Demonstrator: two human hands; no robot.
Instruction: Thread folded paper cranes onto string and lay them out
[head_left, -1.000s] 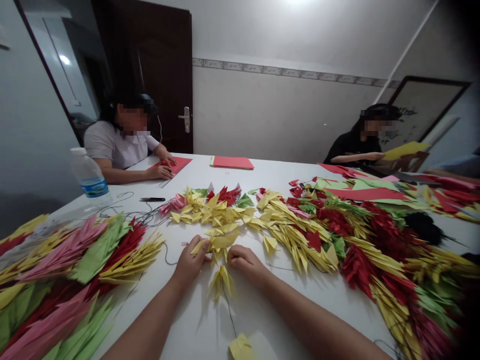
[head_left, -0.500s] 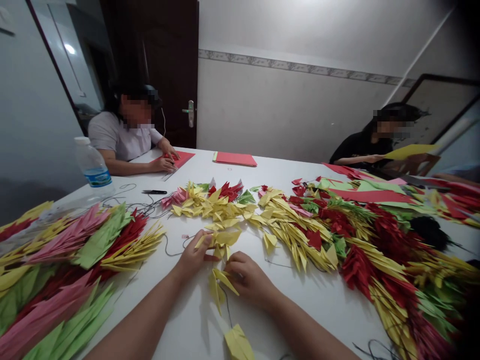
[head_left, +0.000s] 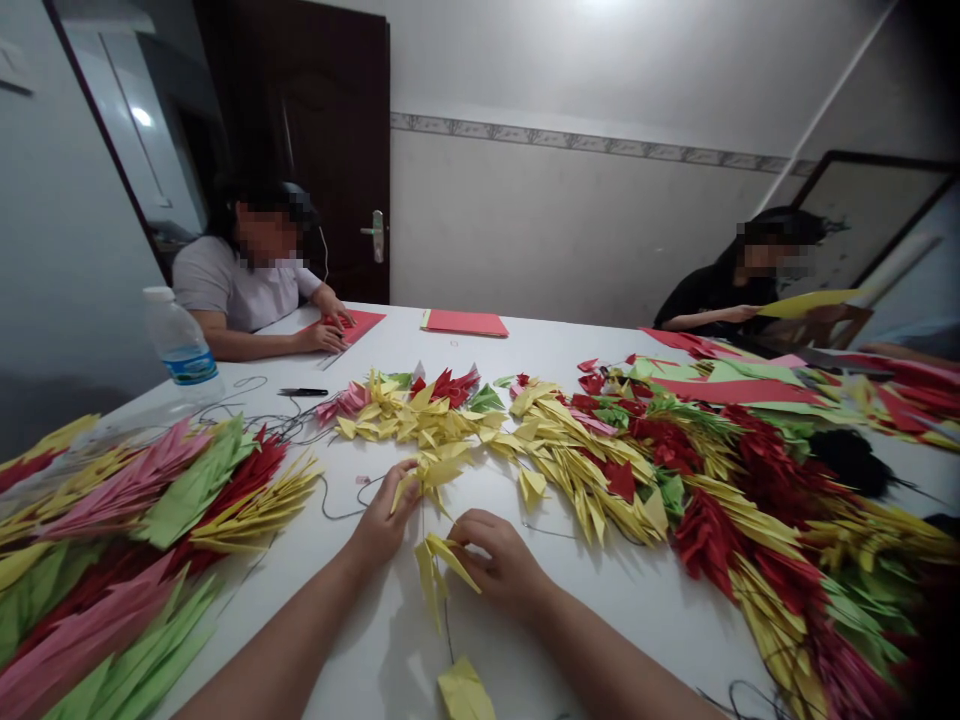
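Fingers closed, my left hand [head_left: 386, 520] pinches a yellow folded paper crane [head_left: 440, 472] above the middle of the table. Just below and to the right, my right hand [head_left: 501, 562] grips the edge of a second yellow paper crane [head_left: 433, 572], whose pointed parts hang down. A thin dark thread [head_left: 448, 630] runs from this lower crane to another yellow folded paper piece [head_left: 465, 690] near the bottom of the view. The right fingertips are partly hidden behind the paper.
Stacks of folded paper [head_left: 112, 560] fill the left side. Yellow cranes [head_left: 555, 430] and strung red, green and yellow bundles [head_left: 750, 520] cover the right. Beyond lie a black pen-like tool [head_left: 303, 392], water bottle [head_left: 180, 340] and red sheets [head_left: 465, 323]. Two people sit across the white table [head_left: 345, 640].
My left hand has tilted the upper crane and its wings are spread differently. The gap between the two cranes has widened, with thread showing between them. The view has shifted slightly.
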